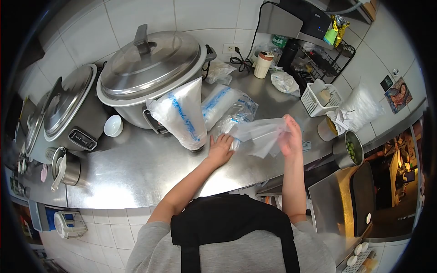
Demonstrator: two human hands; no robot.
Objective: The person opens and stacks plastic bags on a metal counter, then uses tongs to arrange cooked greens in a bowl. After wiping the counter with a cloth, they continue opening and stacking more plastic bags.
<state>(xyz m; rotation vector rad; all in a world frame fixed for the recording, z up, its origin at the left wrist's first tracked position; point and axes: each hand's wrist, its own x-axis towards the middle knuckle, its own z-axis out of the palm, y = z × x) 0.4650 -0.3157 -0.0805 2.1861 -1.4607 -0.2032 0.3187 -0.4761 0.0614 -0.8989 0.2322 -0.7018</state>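
Note:
My right hand (292, 138) is raised over the steel counter, fingers pinched on a clear plastic bag (261, 133). The bag stretches left from that hand toward the packs on the counter. My left hand (221, 149) lies low with its fingers spread, touching the edge of an opened pack of clear bags (236, 119). Just beyond it stands a tall white plastic pack with blue print (181, 113). A second pack with blue print (219, 103) lies behind, partly covered by the others.
A large rice cooker (152, 68) stands at the back, with a smaller one (73, 107) to its left. A white bowl (113, 126) and a steel pot (70, 168) are on the left. To the right are a white basket (318, 107) and a steel container of green fruit (348, 150).

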